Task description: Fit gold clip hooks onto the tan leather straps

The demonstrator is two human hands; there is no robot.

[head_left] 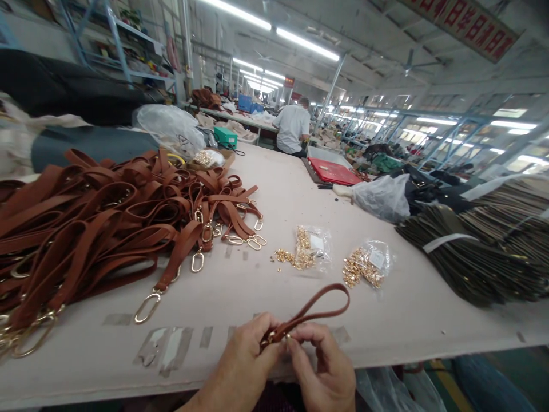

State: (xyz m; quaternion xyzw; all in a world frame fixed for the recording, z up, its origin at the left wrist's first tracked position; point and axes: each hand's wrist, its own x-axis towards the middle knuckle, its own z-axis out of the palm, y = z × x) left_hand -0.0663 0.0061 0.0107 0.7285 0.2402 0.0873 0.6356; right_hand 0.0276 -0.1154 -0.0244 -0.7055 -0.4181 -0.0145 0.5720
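Near the table's front edge my left hand [251,357] is closed round a brown leather strap [323,306], whose loop points away to the right. Gold-coloured metal shows on the strap between my left fingers. My right hand [323,360] is closed in a pinch against the same strap, with a small gold-coloured metal piece [289,336] at its fingertips; its exact kind is too small to tell. Beyond my hands lie a plastic bag of small gold metal pieces [305,246], some spilled out, and a second such bag [364,264].
A large heap of brown leather straps [107,217] with gold oval rings covers the left. Dark green stacked pieces [476,252] with a white band lie right. Further back are a red tray [334,171], a green box [225,137] and a seated person [293,127].
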